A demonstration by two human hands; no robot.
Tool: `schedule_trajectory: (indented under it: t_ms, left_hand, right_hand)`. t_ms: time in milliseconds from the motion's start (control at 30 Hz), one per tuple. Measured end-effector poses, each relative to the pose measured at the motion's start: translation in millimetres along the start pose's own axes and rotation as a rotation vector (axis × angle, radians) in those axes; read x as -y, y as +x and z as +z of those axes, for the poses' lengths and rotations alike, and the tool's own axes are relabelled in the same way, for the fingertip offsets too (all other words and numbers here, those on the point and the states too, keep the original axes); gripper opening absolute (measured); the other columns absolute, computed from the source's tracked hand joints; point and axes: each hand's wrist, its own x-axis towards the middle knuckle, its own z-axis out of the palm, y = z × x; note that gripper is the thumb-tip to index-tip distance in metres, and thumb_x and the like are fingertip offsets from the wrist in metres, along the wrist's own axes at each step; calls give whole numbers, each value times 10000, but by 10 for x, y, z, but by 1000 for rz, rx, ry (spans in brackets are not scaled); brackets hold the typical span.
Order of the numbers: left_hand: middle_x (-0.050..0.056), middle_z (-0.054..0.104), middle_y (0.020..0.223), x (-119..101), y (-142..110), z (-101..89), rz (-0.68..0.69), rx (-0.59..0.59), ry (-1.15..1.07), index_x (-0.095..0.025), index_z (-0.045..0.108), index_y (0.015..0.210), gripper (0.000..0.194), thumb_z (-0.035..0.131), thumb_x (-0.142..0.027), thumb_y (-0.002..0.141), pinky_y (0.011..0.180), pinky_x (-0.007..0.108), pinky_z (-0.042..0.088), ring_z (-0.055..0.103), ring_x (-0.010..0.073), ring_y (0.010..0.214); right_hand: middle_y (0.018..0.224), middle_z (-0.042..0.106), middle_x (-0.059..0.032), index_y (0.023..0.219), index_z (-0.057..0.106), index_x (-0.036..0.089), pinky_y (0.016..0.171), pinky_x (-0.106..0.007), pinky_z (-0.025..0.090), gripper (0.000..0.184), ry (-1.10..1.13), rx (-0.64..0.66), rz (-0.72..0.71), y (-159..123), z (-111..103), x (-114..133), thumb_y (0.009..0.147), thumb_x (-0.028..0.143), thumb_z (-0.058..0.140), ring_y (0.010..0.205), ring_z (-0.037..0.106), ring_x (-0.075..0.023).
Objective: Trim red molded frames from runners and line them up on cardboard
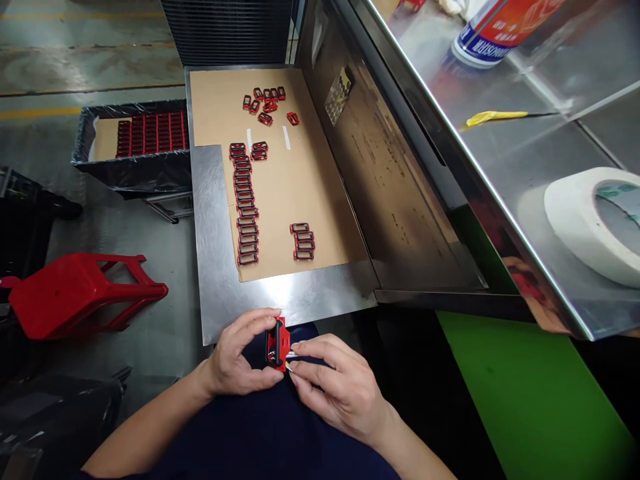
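My left hand [244, 357] grips a small red and black plastic part [279, 343] by its two ends, between thumb and fingers, above my lap. The part is a red plate with a black rounded frame on it. From the right, my right hand [340, 387] pinches something thin and pale [292, 355] against the red side. Fingers hide most of that thin thing, so its kind is unclear. Beyond my hands, a long column of similar red and black parts [247, 213] lies on a cardboard sheet [273, 200].
A smaller stack [303, 245] and loose parts [270, 105] also lie on the cardboard over the metal table [213, 233]. At left are a black-lined bin [150, 173] of parts and a red stool [75, 293]. A raised metal shelf holds tape [575, 213] and a can [495, 40].
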Motion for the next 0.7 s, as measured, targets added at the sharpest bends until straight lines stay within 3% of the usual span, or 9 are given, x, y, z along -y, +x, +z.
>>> schedule_trajectory:
  t_ms: [300,533,700]
  left_hand:
    - [215,588,1309,46,4,-11,-11,41,-10,-151,465,1427,725,771,-310,790,929,433,585,630,288,1176]
    - [213,571,1333,91,2,-24,13,33,-22,-144,451,1445,756,780,-333,791,946,420,576,612,282,1199]
    - [215,578,1325,83,38,-34,27,39,-16,-130,458,1440,748,779,-328,794,948,409,573,613,281,1200]
  right_hand:
    - [1106,624,-111,1060,668,127,763,-327,538,163,4,56,33,13,-41,-2,915,56,648,917,596,-201]
    - [1086,636,-105,1043,673,131,782,-320,541,158,22,-8,29,37,-24,-16,904,56,667,914,607,-197]
    - [1085,635,-94,1053,672,137,766,-312,532,159,35,14,42,49,-37,-21,910,67,665,891,595,-187]
